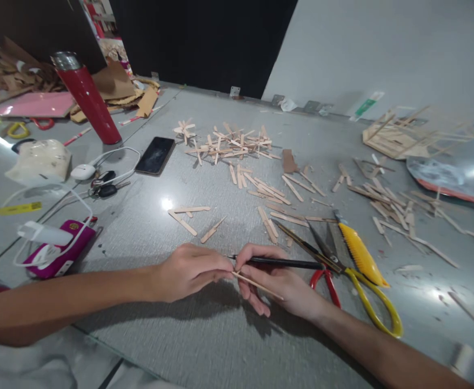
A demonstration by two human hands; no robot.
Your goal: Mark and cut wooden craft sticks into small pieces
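Observation:
My left hand is closed, its fingertips pinching the near end of a thin wooden stick. The stick slants down across the palm side of my right hand. Between thumb and fingers, my right hand grips a slim black pen-shaped tool, whose narrow metal tip points at my left fingertips. Both hands meet low over the grey table. Just right of them lie scissors with yellow handles, a red-handled tool partly under the black one, and a yellow-handled cutter.
Loose craft sticks and a heap of joined sticks spread beyond my hands. At left are a phone, red bottle, keys and purple power bank with white cables. A wooden stick frame stands back right.

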